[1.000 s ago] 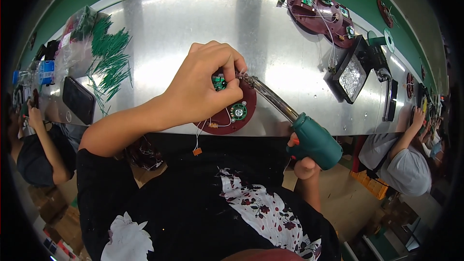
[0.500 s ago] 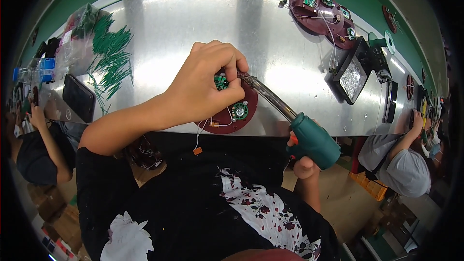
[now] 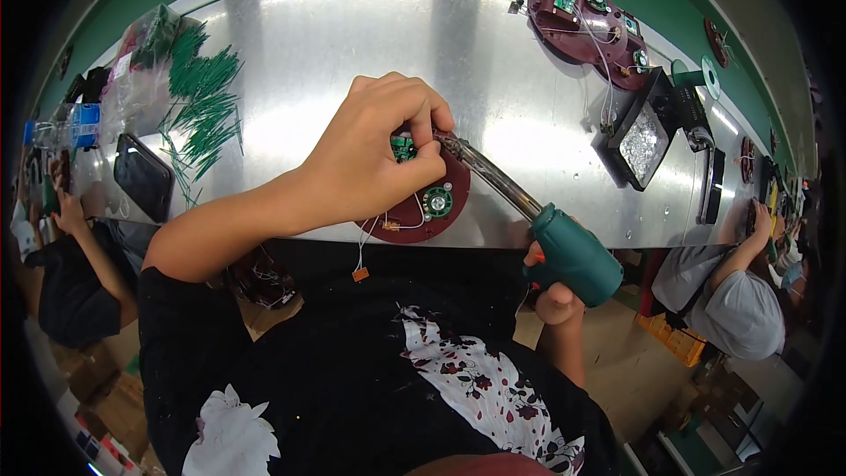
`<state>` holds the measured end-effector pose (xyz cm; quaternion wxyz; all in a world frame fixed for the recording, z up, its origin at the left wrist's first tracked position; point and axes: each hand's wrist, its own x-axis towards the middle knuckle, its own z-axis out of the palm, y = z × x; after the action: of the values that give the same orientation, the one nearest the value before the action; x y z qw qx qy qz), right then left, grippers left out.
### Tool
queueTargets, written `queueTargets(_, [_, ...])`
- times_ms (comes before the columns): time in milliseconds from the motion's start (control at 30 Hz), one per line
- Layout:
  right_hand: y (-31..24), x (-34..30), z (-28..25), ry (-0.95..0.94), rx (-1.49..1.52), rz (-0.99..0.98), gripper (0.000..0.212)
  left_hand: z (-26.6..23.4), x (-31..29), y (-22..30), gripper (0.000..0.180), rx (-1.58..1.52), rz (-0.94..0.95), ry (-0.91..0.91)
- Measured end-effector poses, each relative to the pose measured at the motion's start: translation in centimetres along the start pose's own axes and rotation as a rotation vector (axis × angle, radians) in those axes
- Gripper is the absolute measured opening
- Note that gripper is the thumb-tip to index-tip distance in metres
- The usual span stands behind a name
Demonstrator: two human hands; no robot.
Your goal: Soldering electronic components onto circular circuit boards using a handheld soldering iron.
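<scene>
My left hand (image 3: 379,145) is closed in a pinch above a dark red plastic housing (image 3: 414,227) at the table's near edge. What its fingertips hold is hidden. A green circuit board (image 3: 404,150) shows beside the thumb, and a small round green board (image 3: 438,203) sits lower on the housing. White wires run to a small orange part (image 3: 359,274) hanging over the edge. My right hand (image 3: 557,301) grips a green soldering gun (image 3: 577,257) with a red trigger. Its metal barrel slants up to the left, the tip close by my left fingertips.
Green wires (image 3: 207,92) lie spread at the left, near a dark phone (image 3: 144,176) and a bottle (image 3: 84,126). At the right are wired red housings (image 3: 573,26), a black tray (image 3: 643,145) and a solder spool (image 3: 709,78). Co-workers sit on both sides.
The soldering gun has shifted very slightly to the right and down at its tip. My left hand stays in place. The co-worker at the left has moved a little.
</scene>
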<state>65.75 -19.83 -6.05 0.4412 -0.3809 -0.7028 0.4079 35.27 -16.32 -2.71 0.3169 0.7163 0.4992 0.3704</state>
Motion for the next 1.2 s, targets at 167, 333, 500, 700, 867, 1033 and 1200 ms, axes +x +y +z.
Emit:
queueTargets(167, [0.1, -0.6, -0.1, 0.02, 0.025, 0.047, 0.065, 0.0, 0.0, 0.1, 0.017, -0.01, -0.018, -0.01])
queueTargets(333, [0.5, -0.9, -0.5, 0.015, -0.038, 0.028, 0.076, -0.1, -0.1, -0.1, 0.016, -0.017, -0.022, -0.015])
queueTargets(500, [0.1, -1.7, -0.3, 0.086, 0.164, 0.177, 0.097, 0.1, -0.1, -0.2, 0.016, -0.006, -0.006, -0.006])
queueTargets(700, [0.7, -1.1, 0.3, 0.189, 0.258, 0.086, 0.098, 0.1, -0.1, 0.2, 0.018, -0.007, -0.012, 0.021])
queueTargets(867, [0.7, -1.0, 0.4, 0.197, 0.22, 0.1, 0.098, 0.0, 0.0, 0.2, 0.018, 0.001, -0.019, 0.016])
queueTargets(1033, [0.8, -1.0, 0.4, 0.187, 0.205, 0.085, 0.098, 0.1, -0.1, -0.2, 0.016, 0.002, -0.02, -0.002])
queueTargets(1200, [0.4, -0.7, 0.4, 0.212, 0.248, 0.118, 0.098, 0.2, -0.1, -0.1, 0.017, 0.015, -0.001, 0.006])
